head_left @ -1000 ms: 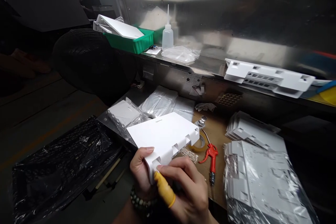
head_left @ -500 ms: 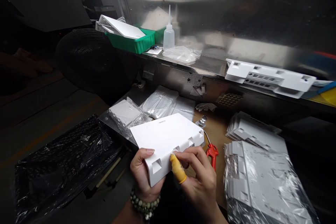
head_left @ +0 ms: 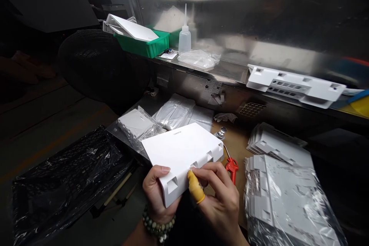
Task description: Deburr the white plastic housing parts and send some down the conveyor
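A white plastic cover [head_left: 181, 148] with square cut-outs along its bent edge is tilted above the bench. My left hand [head_left: 158, 190], a bead bracelet at its wrist, grips the cover's near left corner with the thumb on top. My right hand [head_left: 220, 192] is closed in a pinch against the bent edge, beside a cut-out. A yellow finger cot [head_left: 196, 187] covers its thumb. A small whitish bit shows at the fingertips, too small to name. Behind the right hand lies a red air blow gun [head_left: 231, 167].
Plastic-wrapped white covers [head_left: 288, 203] are stacked at right, more wrapped parts [head_left: 135, 123] at left. Clear bags [head_left: 175, 111] lie behind. The shelf holds a green bin [head_left: 147, 48], a squeeze bottle [head_left: 185, 41] and a white panel [head_left: 296, 86]. A black-wrapped crate [head_left: 66, 184] stands lower left.
Both hands and the cover stay nearly in place; the right fingers shift only slightly at the bent edge. The whole view has moved a little.
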`<state>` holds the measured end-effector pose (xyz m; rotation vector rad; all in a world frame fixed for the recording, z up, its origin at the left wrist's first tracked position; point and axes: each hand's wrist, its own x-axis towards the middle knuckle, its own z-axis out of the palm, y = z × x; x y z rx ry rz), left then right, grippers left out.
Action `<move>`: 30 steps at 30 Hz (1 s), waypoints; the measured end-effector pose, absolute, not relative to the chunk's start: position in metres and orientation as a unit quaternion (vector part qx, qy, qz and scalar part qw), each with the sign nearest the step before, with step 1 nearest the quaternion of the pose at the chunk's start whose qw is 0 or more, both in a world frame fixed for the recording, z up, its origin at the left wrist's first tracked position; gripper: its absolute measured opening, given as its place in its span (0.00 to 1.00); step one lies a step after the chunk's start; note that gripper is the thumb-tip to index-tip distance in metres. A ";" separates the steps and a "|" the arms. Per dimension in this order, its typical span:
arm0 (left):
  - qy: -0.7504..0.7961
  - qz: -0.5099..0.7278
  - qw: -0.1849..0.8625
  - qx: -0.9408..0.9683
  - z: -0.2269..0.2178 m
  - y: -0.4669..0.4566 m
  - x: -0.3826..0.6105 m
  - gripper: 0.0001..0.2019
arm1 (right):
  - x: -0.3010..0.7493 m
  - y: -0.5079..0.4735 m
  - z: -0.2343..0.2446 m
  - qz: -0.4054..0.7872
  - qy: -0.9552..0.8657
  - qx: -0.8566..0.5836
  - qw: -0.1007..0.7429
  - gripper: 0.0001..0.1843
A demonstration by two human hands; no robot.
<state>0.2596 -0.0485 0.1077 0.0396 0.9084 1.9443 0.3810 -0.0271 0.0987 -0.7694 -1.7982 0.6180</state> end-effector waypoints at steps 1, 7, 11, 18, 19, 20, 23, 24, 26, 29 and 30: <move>0.373 0.793 0.481 0.011 0.109 -0.048 0.260 0.17 | 0.381 -0.027 0.098 0.253 -0.748 -0.317 0.526 0.08; 0.361 0.795 0.487 -0.015 0.109 -0.048 0.261 0.17 | 0.382 -0.026 0.095 0.248 -0.747 -0.321 0.527 0.09; 0.348 0.798 0.492 -0.017 0.108 -0.047 0.261 0.18 | 0.383 -0.025 0.095 0.242 -0.747 -0.314 0.533 0.09; 0.327 0.798 0.504 -0.052 0.110 -0.045 0.262 0.25 | 0.383 -0.025 0.092 0.233 -0.747 -0.316 0.537 0.09; 0.325 0.797 0.506 -0.058 0.111 -0.044 0.261 0.26 | 0.385 -0.024 0.092 0.242 -0.747 -0.317 0.533 0.10; 0.323 0.795 0.509 -0.066 0.111 -0.043 0.259 0.27 | 0.390 -0.024 0.093 0.251 -0.743 -0.322 0.531 0.10; 0.317 0.778 0.530 -0.113 0.114 -0.039 0.250 0.30 | 0.410 -0.019 0.097 0.273 -0.694 -0.354 0.565 0.12; 0.312 0.771 0.540 -0.131 0.115 -0.038 0.247 0.30 | 0.417 -0.016 0.099 0.272 -0.668 -0.367 0.587 0.12; 0.300 0.758 0.557 -0.158 0.116 -0.035 0.240 0.29 | 0.431 -0.011 0.101 0.259 -0.622 -0.396 0.624 0.10; 0.288 0.745 0.576 -0.176 0.116 -0.031 0.234 0.24 | 0.441 -0.006 0.100 0.247 -0.590 -0.427 0.639 0.08; 0.286 0.742 0.579 -0.179 0.116 -0.030 0.233 0.22 | 0.441 -0.006 0.099 0.252 -0.592 -0.429 0.634 0.07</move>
